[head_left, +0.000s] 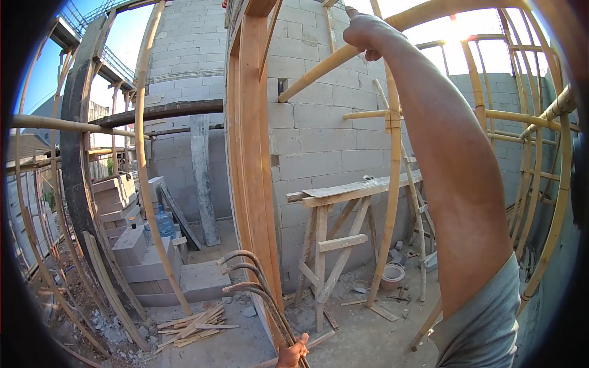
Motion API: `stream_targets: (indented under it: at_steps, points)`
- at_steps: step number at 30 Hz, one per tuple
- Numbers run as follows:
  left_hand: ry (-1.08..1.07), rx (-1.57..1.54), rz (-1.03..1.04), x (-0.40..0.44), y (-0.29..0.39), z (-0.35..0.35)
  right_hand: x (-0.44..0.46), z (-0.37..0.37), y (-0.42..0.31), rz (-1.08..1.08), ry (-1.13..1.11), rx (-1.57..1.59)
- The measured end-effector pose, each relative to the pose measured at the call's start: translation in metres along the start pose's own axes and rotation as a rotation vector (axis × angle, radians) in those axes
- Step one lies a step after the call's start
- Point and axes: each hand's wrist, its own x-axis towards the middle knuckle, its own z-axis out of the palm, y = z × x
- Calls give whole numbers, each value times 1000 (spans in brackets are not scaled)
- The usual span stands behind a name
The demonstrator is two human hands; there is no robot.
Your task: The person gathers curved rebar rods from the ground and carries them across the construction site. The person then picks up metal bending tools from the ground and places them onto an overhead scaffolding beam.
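Bent rods low, bunched in left grip, closed round them; slack squeeze could let one slide. Right grip high near bamboo pole (can't tell its hold). Beyond: timber frame; swung hooks might snag.

I'm on a building site, half-built and open to the sky. Bare block walls, bamboo poles rigged up like scaffolding, an unpainted timber frame, stacked blocks and a rough trestle bench. Floor's dusty as heck, with wood offcuts and rubble lying around.
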Motion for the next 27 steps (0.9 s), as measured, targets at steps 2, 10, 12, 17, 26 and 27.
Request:
stream_targets:
  at_steps: [2,10,12,17,26,27]
  points:
    - [27,-50,72,0,4,1,0,1,-9,-1,29,7]
    - [-43,-261,28,20,13,-17,-29,-5,-38,36,-37,93]
    - [-92,-219,90,27,23,-22,-24,4,-39,26,12,110]
    - [-116,-260,129,38,25,-30,-7,40,-29,-16,23,71]
    - [-151,-288,201,44,35,-44,-167,164,10,-394,-386,399]
    - [-154,-287,207,43,37,-44,-212,189,23,-416,-522,448]
